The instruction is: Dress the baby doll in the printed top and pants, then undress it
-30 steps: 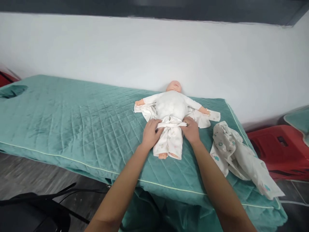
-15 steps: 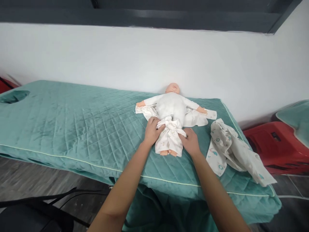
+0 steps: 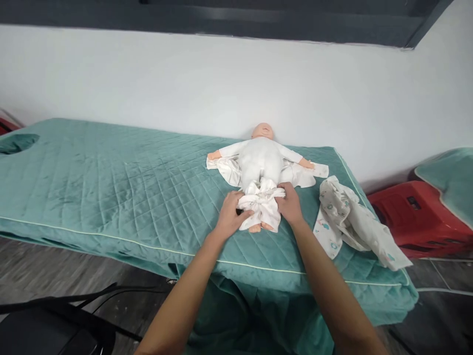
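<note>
A baby doll [image 3: 258, 160] with a white cloth body lies on its back, head toward the wall. White patterned baby pants [image 3: 261, 209] are bunched over its lower legs, and its feet [image 3: 260, 227] poke out of the leg openings. My left hand [image 3: 229, 215] grips the left side of the gathered waistband, thumb laid over the pants leg. On the opposite side, my right hand [image 3: 289, 201] pinches the waistband. Beneath the doll's arms and torso a white baby top [image 3: 301, 175] is spread out.
Everything lies on a green quilted bed [image 3: 148, 192] with a face hole [image 3: 18, 144] at its left end. A crumpled white printed cloth [image 3: 351, 222] hangs over the right edge. Beyond stands a red plastic item [image 3: 417, 212]. A black chair [image 3: 55, 325] is at lower left.
My right hand has moved up along the waistband, lifting its right side slightly. My left thumb has shifted lower onto the pants leg. The camera view has shifted a little.
</note>
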Action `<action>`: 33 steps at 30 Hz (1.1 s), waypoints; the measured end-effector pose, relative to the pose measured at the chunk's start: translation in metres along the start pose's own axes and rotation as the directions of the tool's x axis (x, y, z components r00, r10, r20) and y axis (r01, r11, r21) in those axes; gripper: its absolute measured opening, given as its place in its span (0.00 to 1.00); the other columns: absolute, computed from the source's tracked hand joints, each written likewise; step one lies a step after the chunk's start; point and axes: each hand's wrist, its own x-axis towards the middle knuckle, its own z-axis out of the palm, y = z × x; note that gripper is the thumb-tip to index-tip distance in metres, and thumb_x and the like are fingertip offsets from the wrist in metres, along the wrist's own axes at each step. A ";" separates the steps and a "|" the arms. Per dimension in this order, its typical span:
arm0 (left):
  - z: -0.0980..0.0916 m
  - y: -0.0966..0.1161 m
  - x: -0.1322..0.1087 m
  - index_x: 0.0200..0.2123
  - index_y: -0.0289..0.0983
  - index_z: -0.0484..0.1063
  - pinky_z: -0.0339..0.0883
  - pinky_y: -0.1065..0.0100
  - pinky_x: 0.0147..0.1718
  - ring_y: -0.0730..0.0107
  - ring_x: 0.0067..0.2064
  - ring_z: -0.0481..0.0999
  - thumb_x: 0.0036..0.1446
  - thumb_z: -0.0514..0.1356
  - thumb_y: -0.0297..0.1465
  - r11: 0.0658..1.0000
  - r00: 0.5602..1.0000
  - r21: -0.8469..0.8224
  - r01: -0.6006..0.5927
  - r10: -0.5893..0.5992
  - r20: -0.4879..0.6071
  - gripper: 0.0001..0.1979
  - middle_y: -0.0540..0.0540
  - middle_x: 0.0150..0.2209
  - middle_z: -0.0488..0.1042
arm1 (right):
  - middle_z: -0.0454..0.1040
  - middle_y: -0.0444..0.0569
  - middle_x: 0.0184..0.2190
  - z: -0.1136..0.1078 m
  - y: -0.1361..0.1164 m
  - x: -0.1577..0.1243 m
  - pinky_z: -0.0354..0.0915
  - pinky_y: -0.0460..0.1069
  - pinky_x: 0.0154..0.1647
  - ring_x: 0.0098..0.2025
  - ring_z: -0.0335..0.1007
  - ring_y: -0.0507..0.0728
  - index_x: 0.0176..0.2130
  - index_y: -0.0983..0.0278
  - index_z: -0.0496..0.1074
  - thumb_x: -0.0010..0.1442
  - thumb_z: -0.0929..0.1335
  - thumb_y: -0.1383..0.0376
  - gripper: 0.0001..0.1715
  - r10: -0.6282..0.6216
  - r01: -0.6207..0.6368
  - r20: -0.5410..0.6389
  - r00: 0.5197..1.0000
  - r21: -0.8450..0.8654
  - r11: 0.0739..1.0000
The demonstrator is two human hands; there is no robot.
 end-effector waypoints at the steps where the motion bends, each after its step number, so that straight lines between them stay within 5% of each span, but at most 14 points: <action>1: 0.000 -0.001 -0.002 0.51 0.36 0.68 0.65 0.55 0.52 0.57 0.51 0.71 0.60 0.60 0.51 1.000 1.000 -0.006 -0.004 0.004 0.006 0.27 0.38 0.49 0.72 | 0.72 0.49 0.37 -0.001 -0.001 -0.001 0.63 0.54 0.47 0.42 0.68 0.60 0.37 0.61 0.68 0.51 0.63 0.66 0.11 -0.001 0.001 0.005 1.000 0.014 1.000; 8: -0.004 0.004 -0.030 0.68 0.42 0.52 0.58 0.47 0.64 0.46 0.66 0.62 0.51 0.63 0.58 0.999 0.993 -0.047 0.027 -0.021 0.120 0.48 0.32 0.64 0.59 | 0.70 0.46 0.31 -0.011 -0.007 -0.015 0.61 0.53 0.43 0.38 0.66 0.59 0.30 0.59 0.66 0.54 0.64 0.66 0.02 -0.099 0.099 0.095 0.991 -0.002 0.995; 12: -0.006 0.009 -0.037 0.69 0.43 0.50 0.57 0.43 0.65 0.40 0.68 0.58 0.39 0.72 0.55 0.997 0.983 0.065 0.036 -0.047 0.177 0.59 0.31 0.66 0.56 | 0.65 0.44 0.25 -0.018 -0.020 -0.030 0.59 0.53 0.40 0.33 0.61 0.58 0.25 0.58 0.62 0.58 0.65 0.62 0.11 -0.128 0.132 0.179 0.975 -0.013 0.991; 18: -0.006 0.011 -0.032 0.68 0.42 0.54 0.62 0.47 0.61 0.46 0.62 0.65 0.43 0.72 0.52 0.994 0.988 0.105 0.015 -0.031 0.148 0.53 0.34 0.60 0.63 | 0.68 0.46 0.32 -0.031 -0.038 -0.050 0.60 0.54 0.43 0.39 0.63 0.59 0.32 0.60 0.66 0.63 0.67 0.53 0.15 -0.085 0.105 0.353 0.932 -0.039 0.994; 21: -0.007 0.013 -0.027 0.66 0.40 0.57 0.63 0.48 0.59 0.48 0.58 0.67 0.45 0.71 0.52 0.989 0.987 0.145 -0.021 -0.002 0.160 0.49 0.36 0.57 0.67 | 0.70 0.50 0.44 -0.039 -0.042 -0.053 0.63 0.56 0.48 0.47 0.65 0.62 0.46 0.61 0.68 0.53 0.74 0.46 0.30 -0.068 0.102 0.447 0.892 -0.052 0.993; 24: -0.009 0.016 -0.022 0.63 0.40 0.62 0.64 0.50 0.55 0.49 0.55 0.69 0.46 0.70 0.52 0.984 0.983 0.167 -0.055 0.025 0.182 0.45 0.39 0.53 0.71 | 0.70 0.53 0.47 -0.042 -0.049 -0.054 0.65 0.59 0.50 0.50 0.65 0.66 0.49 0.61 0.67 0.42 0.80 0.47 0.42 -0.076 0.155 0.452 0.889 -0.140 0.978; 29: -0.017 0.024 -0.018 0.56 0.40 0.68 0.65 0.53 0.52 0.51 0.52 0.72 0.52 0.66 0.52 0.970 0.975 0.204 -0.134 0.093 0.199 0.34 0.40 0.48 0.75 | 0.73 0.53 0.42 -0.040 -0.065 -0.057 0.64 0.56 0.45 0.46 0.67 0.66 0.42 0.60 0.68 0.52 0.75 0.52 0.24 -0.091 0.221 0.427 0.900 -0.266 0.938; 33: -0.028 0.032 -0.022 0.53 0.39 0.71 0.66 0.55 0.50 0.54 0.50 0.74 0.56 0.65 0.49 0.973 0.976 0.179 -0.143 0.109 0.188 0.27 0.41 0.46 0.77 | 0.75 0.51 0.38 -0.041 -0.072 -0.061 0.61 0.53 0.39 0.43 0.69 0.64 0.39 0.59 0.69 0.56 0.72 0.49 0.19 -0.061 0.199 0.430 0.901 -0.283 0.938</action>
